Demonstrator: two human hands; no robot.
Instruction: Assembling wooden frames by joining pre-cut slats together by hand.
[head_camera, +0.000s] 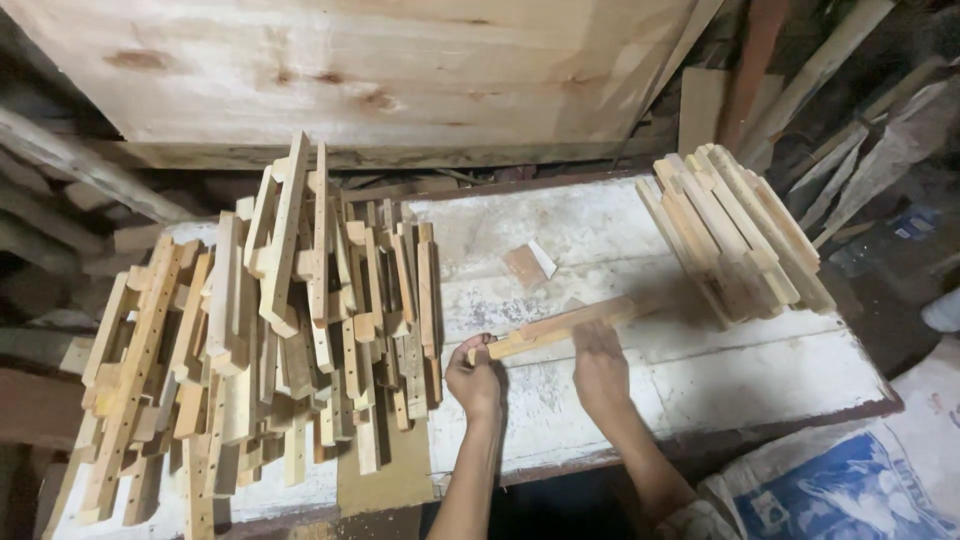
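My left hand (474, 380) grips the near end of a long notched wooden piece (560, 326) that lies slanted on the white worn table (740, 370). My right hand (600, 368) rests on the middle of the same piece, fingers curled over it. To the left of my hands stands a big heap of similar wooden pieces with drilled holes (270, 330). A neater stack of wooden slats (735, 235) lies at the table's far right.
A small wood offcut (528, 265) lies on the table beyond the held piece. A large pale wooden panel (360, 70) leans behind the table. Scrap boards (850, 120) clutter the right background. A blue-and-white sack (850, 490) sits at lower right.
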